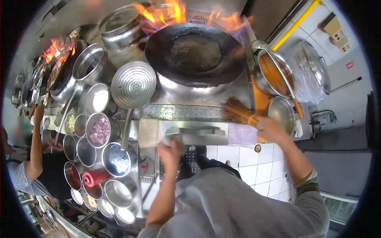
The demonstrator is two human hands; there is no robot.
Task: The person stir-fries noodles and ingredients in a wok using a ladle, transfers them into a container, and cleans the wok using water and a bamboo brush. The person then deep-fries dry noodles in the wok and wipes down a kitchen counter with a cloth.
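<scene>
My right hand [274,130] is closed around the bound handle of a bamboo wok brush [238,109]. The brush's bristles spread, blurred, over the front right of the steel stove top. My left hand [170,154] is at the stove's front edge, its fingers curled against a greyish, smeared thing I cannot make out. Right beside it are a folded beige cloth [149,133] and a metal bar handle [195,131]. A lilac cloth [243,134] lies between that handle and my right hand. Beyond both hands, a large black wok [158,53] with a wet-looking bottom sits on the burner.
Flames [166,14] rise behind the wok. To its left are a perforated strainer [134,84], a bowl of sliced onion [99,133], a red squeeze bottle [96,177] and several steel bowls. A pot of orange liquid [274,73] stands right. A co-worker's arm [35,142] is at far left.
</scene>
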